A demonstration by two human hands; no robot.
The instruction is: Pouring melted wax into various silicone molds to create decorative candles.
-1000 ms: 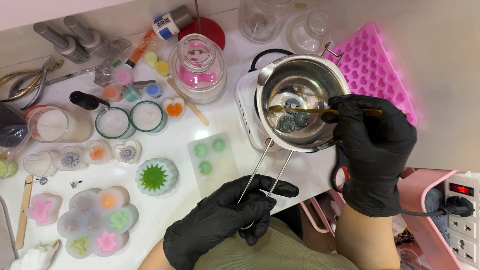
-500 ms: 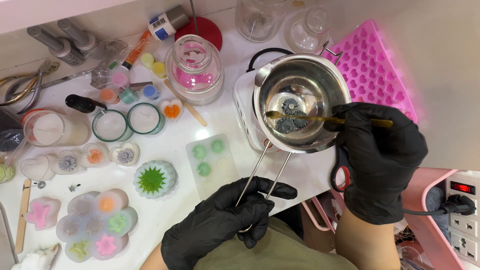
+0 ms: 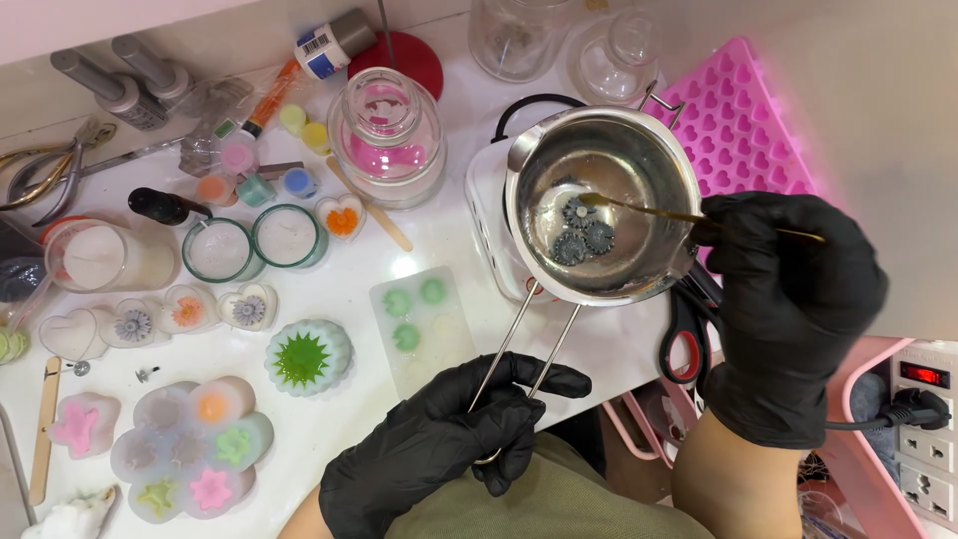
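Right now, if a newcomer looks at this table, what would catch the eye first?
First, the shiny metal pot right of the middle: the left hand in a black glove grips its wire handle, while the right hand pokes a thin stick into it. Next, the pink heart mould behind it, then the green star candle at the front left.

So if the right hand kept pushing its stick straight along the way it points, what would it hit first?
The right hand aims the thin stick leftward into the metal melting pot. First in line are the small dark flower-shaped pieces on the pot's bottom; the tip looks at or just above them, though depth is unclear.
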